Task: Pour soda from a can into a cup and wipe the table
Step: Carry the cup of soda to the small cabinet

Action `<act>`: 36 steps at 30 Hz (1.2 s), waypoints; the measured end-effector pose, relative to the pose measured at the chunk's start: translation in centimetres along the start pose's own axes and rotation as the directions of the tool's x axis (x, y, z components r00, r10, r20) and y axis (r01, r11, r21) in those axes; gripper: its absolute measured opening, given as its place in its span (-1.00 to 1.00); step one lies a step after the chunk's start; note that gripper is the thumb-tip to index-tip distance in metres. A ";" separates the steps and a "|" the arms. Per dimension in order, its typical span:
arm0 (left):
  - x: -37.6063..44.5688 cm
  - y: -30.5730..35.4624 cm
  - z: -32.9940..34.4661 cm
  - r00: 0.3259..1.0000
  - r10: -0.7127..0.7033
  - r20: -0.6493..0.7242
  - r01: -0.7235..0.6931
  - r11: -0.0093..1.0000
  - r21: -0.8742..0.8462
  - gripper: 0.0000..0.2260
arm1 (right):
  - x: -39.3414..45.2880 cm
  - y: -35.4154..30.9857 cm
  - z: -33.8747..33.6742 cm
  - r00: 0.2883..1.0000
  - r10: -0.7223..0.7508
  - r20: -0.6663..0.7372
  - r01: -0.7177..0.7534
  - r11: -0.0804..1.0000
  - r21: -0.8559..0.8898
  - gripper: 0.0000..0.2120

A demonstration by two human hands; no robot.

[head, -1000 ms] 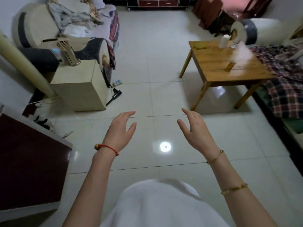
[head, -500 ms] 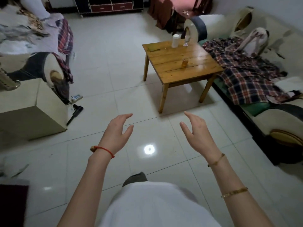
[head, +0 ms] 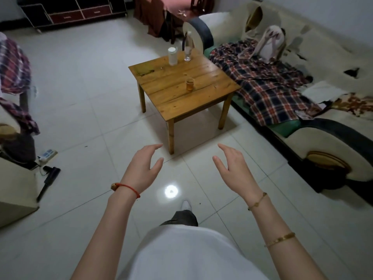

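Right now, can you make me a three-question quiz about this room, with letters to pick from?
1. Where does the small amber cup stand?
A. on the wooden table
B. on the floor
C. on the sofa

2. How many things stand on the table?
A. one
B. three
C. six

3. What are the left hand and right hand doing?
A. gripping a can
B. wiping with a cloth
C. held out with relaxed fingers, holding nothing

Answers:
1 A, the cup sits on the table's near planks.
2 B, the cup, a white container and a clear glass at the far edge.
3 C, both hang over the floor tiles with nothing in them.
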State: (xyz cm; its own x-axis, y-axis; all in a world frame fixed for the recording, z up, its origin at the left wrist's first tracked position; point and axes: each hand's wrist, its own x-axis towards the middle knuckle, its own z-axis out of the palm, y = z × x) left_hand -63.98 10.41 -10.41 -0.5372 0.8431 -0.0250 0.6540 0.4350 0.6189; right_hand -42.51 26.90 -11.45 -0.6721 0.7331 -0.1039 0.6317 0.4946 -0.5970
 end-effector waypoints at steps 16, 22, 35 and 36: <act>26.6 5.0 1.0 0.999 0.033 -0.016 -0.032 0.997 0.072 -0.59 | 25.2 3.4 -9.0 0.993 -0.090 -0.073 0.089 0.996 -0.015 -0.47; 34.9 6.8 3.6 0.999 -0.006 -0.040 0.009 0.997 0.080 -0.59 | 34.1 7.4 -11.0 0.995 -0.098 -0.010 0.098 0.995 -0.013 -0.46; 49.9 13.0 9.3 0.963 -0.195 -0.186 0.200 0.980 0.007 -0.58 | 53.9 13.9 -18.3 0.938 -0.281 0.206 0.302 0.950 -0.080 -0.47; 50.8 13.0 9.5 0.960 -0.206 -0.188 0.211 0.978 0.006 -0.58 | 54.9 13.8 -18.3 0.931 -0.291 0.219 0.313 0.947 -0.070 -0.47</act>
State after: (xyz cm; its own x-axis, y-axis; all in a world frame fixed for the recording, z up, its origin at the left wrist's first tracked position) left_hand -77.70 61.85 -11.06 -0.7507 0.6606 -0.0035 0.5294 0.6047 0.5951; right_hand -63.57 82.53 -10.83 -0.8943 0.4368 -0.0968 0.4154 0.7305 -0.5420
